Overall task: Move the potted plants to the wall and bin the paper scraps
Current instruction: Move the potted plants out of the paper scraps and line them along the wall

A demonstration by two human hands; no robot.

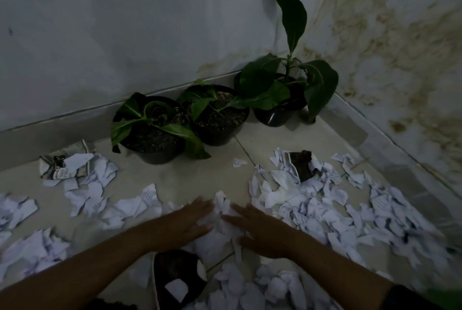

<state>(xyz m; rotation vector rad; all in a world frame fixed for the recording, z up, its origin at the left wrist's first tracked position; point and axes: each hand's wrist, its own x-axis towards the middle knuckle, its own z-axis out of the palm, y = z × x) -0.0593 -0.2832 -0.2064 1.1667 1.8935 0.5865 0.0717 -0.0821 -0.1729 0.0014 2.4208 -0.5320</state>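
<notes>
Paper scraps cover most of the near floor, thickest on the right side, where they run out toward the right-hand wall. At the very bottom, between the forearms, a dark object with a pale edge lies among the scraps, one white scrap on top of it; what it is cannot be told. The left hand and right hand lie flat with fingers straight and spread, one on either side of a small heap of white paper, palms touching it and angled toward each other. Neither hand curls round anything.

Beyond the hands a strip of bare tile stays open, with only one small scrap on it, and it leads straight to the pots. To the left of that strip sits a crumpled wad of newsprint near the skirting, with loose white pieces beside it. To the right, a dark torn piece rests on top of the white heap.

Farthest away, three potted plants stand in a row along the back wall, running into the corner. The left pot and middle pot touch or nearly touch; the right pot, with the tallest leaf, sits in the corner itself. The right-hand wall is stained brown in patches.
</notes>
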